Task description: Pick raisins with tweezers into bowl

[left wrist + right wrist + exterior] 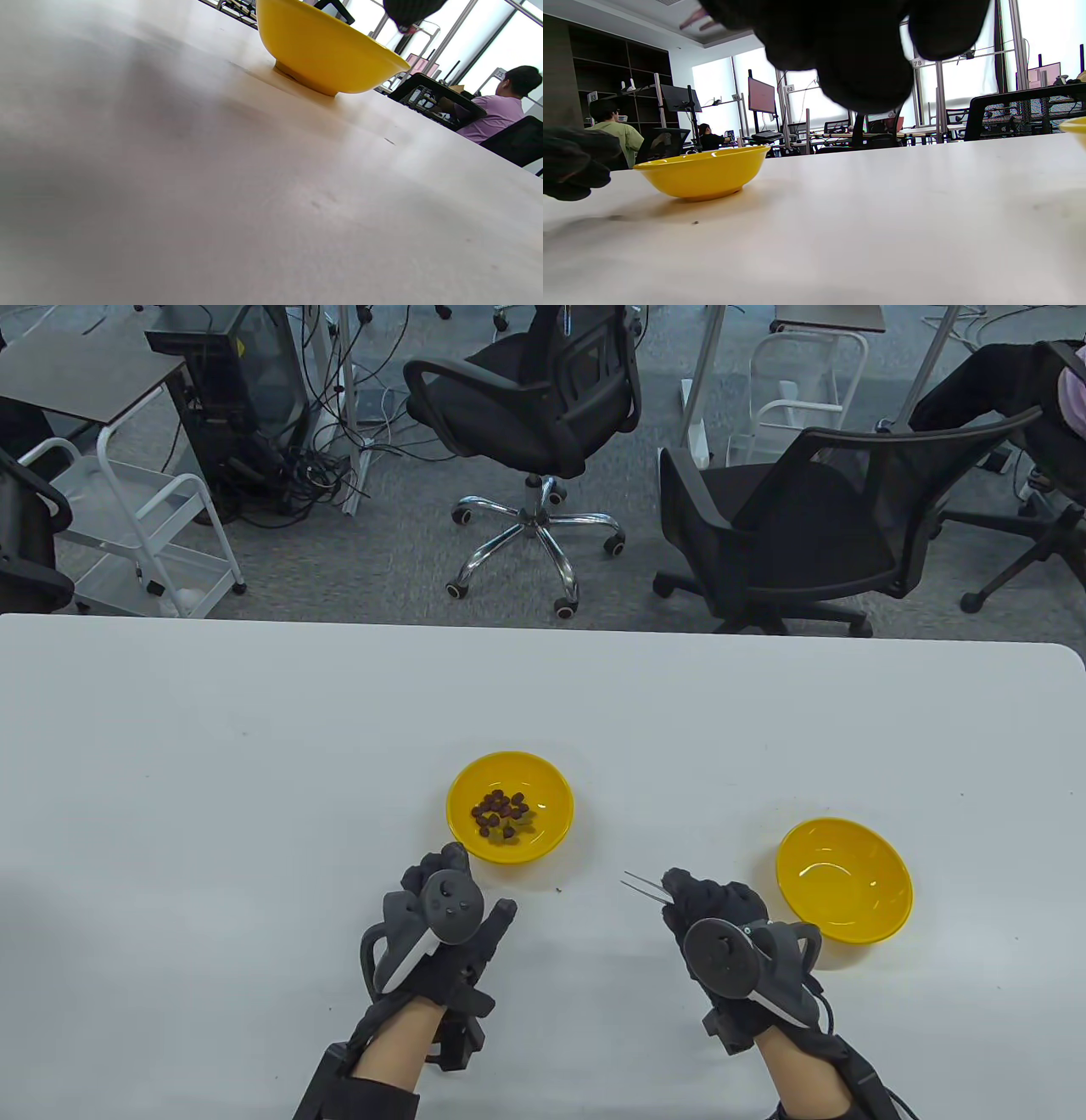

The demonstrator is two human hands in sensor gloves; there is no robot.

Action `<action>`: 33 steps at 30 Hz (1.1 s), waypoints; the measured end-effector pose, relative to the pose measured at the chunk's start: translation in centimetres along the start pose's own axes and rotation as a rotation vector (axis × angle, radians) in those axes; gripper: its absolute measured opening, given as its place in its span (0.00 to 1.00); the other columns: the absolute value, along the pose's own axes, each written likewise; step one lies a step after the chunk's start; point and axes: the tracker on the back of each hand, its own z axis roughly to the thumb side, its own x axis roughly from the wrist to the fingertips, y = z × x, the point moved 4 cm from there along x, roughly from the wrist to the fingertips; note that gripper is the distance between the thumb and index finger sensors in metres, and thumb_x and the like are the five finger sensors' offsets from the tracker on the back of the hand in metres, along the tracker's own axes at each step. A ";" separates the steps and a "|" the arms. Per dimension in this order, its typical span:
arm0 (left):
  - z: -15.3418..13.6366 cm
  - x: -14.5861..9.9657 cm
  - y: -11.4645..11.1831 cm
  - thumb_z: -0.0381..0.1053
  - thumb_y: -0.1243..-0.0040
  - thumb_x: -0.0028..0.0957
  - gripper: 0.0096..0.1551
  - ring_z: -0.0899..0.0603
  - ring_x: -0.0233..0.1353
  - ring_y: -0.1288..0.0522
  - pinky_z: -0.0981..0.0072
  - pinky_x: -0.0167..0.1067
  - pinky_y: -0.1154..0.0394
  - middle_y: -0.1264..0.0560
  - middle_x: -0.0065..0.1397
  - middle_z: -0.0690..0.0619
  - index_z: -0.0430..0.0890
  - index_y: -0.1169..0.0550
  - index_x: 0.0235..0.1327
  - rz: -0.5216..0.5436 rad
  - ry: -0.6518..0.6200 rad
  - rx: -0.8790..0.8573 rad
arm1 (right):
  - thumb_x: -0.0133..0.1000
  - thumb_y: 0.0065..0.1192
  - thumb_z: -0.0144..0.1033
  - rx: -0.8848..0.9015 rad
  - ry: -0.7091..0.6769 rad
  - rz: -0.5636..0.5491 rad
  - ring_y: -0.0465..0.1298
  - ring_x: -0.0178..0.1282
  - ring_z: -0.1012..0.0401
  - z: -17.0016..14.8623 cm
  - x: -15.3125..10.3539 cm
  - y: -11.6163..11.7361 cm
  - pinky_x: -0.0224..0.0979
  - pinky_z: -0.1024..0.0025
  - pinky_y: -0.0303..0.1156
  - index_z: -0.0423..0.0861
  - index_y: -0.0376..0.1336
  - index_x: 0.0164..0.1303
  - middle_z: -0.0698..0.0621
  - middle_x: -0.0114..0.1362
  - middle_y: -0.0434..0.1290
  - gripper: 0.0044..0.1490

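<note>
A yellow bowl (543, 840) holding several dark raisins (501, 812) stands mid-table; it also shows in the left wrist view (322, 55) and the right wrist view (704, 171). A second yellow bowl (844, 891), with nothing in it, stands to the right. My right hand (679, 891) grips thin metal tweezers (640, 886) just above the table between the bowls, tips pointing left toward the raisin bowl and holding nothing. My left hand (450, 869) rests on the table at the raisin bowl's near-left rim, holding nothing; I cannot tell if it touches the bowl.
The white table (254, 780) has a small dark crumb (557, 890) between my hands. Black office chairs (543, 407) and a white cart (144, 526) stand on the floor beyond the far edge.
</note>
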 end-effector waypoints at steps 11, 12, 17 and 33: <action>0.4 3.2 2.8 0.65 0.59 0.61 0.53 0.20 0.78 0.38 0.23 0.69 0.44 0.42 0.82 0.26 0.31 0.59 0.79 0.075 0.123 -0.110 | 0.51 0.55 0.39 -0.005 -0.001 0.020 0.81 0.44 0.58 0.1 0.0 0.1 0.69 0.44 0.69 0.42 0.63 0.66 0.47 0.54 0.74 0.32; 0.4 3.5 2.9 0.65 0.58 0.61 0.52 0.21 0.77 0.36 0.24 0.69 0.42 0.40 0.81 0.26 0.32 0.58 0.79 0.079 0.130 -0.102 | 0.51 0.55 0.39 -0.006 0.000 0.022 0.81 0.44 0.59 0.1 0.0 0.2 0.69 0.44 0.69 0.42 0.63 0.66 0.47 0.54 0.74 0.32; 0.5 5.9 3.1 0.65 0.58 0.61 0.53 0.32 0.65 0.20 0.34 0.63 0.30 0.29 0.73 0.29 0.29 0.56 0.78 0.076 0.216 -0.059 | 0.51 0.55 0.40 -0.036 0.029 0.031 0.81 0.43 0.59 0.0 0.1 0.3 0.69 0.45 0.69 0.42 0.64 0.66 0.47 0.54 0.74 0.32; -1.1 8.9 2.7 0.52 0.52 0.61 0.39 0.55 0.26 0.13 0.53 0.42 0.16 0.10 0.34 0.53 0.23 0.38 0.69 0.068 0.405 -0.034 | 0.51 0.57 0.40 -0.047 0.039 0.047 0.82 0.43 0.59 -0.1 0.2 0.4 0.69 0.45 0.69 0.43 0.64 0.65 0.47 0.54 0.74 0.32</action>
